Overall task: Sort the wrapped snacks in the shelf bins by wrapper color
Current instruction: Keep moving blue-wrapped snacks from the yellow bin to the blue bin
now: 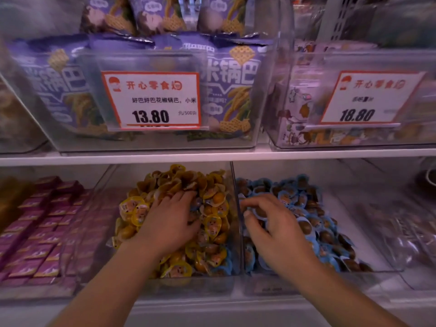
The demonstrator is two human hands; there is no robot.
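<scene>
Left hand (173,219) lies flat, fingers spread, on the yellow snacks (207,199); blue strays (220,264) sit at the bin's 5 o'clock corner. Right hand (274,228), at 3 o'clock, hovers half-curled over the blue snacks (313,223); whether it holds one is unclear. Risk: raking buries strays or spills snacks over the divider (236,208).

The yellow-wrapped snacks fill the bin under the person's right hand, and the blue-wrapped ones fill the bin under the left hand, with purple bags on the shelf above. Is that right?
Not quite: the hands are swapped. In the head view the left hand rests on the yellow-wrapped snacks, and the right hand is over the blue-wrapped snacks. The purple bags do sit on the shelf above.
</scene>
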